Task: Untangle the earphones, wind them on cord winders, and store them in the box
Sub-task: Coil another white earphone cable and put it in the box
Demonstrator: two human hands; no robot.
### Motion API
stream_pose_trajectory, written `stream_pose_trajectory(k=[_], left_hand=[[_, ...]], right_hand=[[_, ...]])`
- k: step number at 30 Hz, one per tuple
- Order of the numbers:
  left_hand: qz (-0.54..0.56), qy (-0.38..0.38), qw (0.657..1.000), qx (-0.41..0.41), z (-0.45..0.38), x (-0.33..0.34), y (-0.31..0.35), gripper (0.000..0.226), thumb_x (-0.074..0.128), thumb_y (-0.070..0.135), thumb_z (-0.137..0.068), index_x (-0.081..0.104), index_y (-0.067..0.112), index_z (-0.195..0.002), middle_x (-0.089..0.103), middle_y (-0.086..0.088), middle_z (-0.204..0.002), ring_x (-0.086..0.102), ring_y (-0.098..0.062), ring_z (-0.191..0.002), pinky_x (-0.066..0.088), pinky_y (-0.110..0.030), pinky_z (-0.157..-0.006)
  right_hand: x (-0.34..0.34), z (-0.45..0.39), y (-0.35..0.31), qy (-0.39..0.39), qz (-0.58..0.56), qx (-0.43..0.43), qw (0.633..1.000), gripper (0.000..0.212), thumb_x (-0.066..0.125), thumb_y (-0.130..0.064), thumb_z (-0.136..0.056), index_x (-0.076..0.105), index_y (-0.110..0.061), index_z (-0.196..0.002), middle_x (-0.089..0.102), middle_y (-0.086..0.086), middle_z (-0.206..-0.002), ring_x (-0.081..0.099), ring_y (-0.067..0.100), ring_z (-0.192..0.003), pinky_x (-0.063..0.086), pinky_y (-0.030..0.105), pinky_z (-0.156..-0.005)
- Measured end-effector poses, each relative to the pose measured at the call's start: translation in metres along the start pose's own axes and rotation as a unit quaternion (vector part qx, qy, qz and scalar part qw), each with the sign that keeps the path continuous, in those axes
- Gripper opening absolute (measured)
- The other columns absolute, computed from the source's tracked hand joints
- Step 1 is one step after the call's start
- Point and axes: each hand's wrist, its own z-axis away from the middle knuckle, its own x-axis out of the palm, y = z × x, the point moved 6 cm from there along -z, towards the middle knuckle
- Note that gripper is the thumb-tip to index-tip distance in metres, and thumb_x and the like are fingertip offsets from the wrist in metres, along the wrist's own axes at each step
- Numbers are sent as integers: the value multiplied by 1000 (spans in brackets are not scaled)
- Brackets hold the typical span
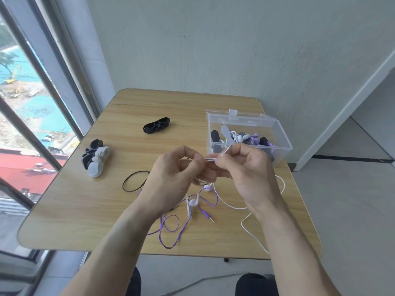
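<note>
My left hand [177,178] and my right hand [248,171] are raised above the wooden table [85,210], and both pinch a short stretch of white earphone cord [210,160] between them. The rest of the white cord [245,226] trails down to the table's right front. A purple earphone cord [171,231] with a jack plug [210,218] lies tangled under my hands, with white earbuds [193,202] among it. A black cord [133,180] loops to the left.
A clear plastic box [282,133] with its lid open stands at the right and holds wound earphones. A black cord winder [157,125] lies mid-table. A pile of black, grey and white winders [95,157] sits at the left. A window runs along the left.
</note>
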Motion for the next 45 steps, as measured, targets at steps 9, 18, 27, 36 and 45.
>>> stream_pose_trajectory(k=[9,18,27,36,45], left_hand=[[22,84,995,-51,0,-4,-8,24,57,25,-97,71,11,-85,77,-3,-87,67,-19,-73,55,-38,-80],[323,170,929,-53,-12,-33,-20,27,38,12,-106,54,2,-87,71,-6,-68,72,-22,-72,43,-29,-64],[469,147,870,-46,-21,-44,-25,34,34,12,-106,35,20,-73,26,5,-54,31,-10,-40,39,-22,-45],[244,138,959,-34,-13,-56,-11,23,41,17,-107,40,16,-84,26,6,-52,18,-8,-38,18,-19,-43],[-109,-55,991,-56,-8,-31,-22,23,53,28,-101,64,10,-91,48,-6,-52,35,-19,-40,29,-22,-43]], right_hand=[[10,1,-2,16,-54,-6,998,13,66,3,-86,59,-6,-80,69,6,-69,70,26,-68,60,43,-76],[4,-3,-16,-40,-333,43,941,19,43,4,-88,57,-9,-83,42,0,-57,50,21,-63,58,38,-74],[-19,-6,-6,-33,-290,112,950,19,43,-5,-96,57,-18,-92,47,-2,-73,26,2,-37,17,16,-36],[-51,-1,-5,-20,-74,155,985,12,55,1,-92,65,-6,-95,60,4,-70,26,1,-34,18,14,-33],[-55,-6,-31,60,-288,-50,954,17,49,-6,-96,62,-18,-93,63,-4,-74,44,7,-49,43,20,-50]])
